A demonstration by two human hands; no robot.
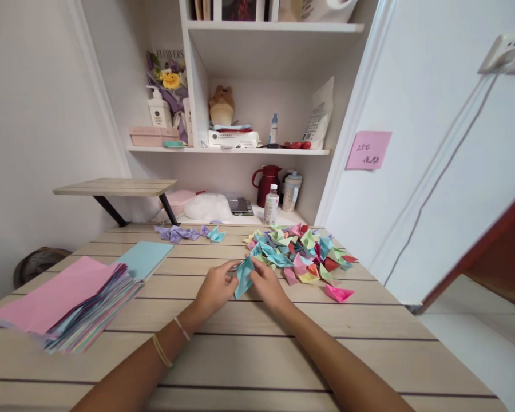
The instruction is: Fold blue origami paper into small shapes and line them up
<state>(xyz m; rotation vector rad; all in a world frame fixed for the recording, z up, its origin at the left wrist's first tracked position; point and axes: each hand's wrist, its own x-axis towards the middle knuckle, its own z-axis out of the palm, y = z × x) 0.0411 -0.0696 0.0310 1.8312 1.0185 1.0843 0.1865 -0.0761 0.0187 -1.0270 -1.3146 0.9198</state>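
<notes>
Between my two hands, a little above the table, is a light-blue folded paper (244, 278), its point hanging down. My left hand (217, 288) grips its left side, with thumb and fingers closed. On the other side, my right hand (268, 284) pinches the right edge. Just beyond the right hand lies a heap of folded paper boats (298, 249) in many colours. One bright pink boat (339, 293) sits apart at the heap's near right. Several purple folded papers (175, 234) and a blue paper boat (216, 234) rest at the table's back.
At the left, a thick stack of coloured paper (64, 297) lies near a light-blue paper pile (148, 256). A small raised shelf (115, 186) stands behind them. Along the back are a plastic bottle (272, 207), a red jug (266, 183) and a white shelf unit (249, 151).
</notes>
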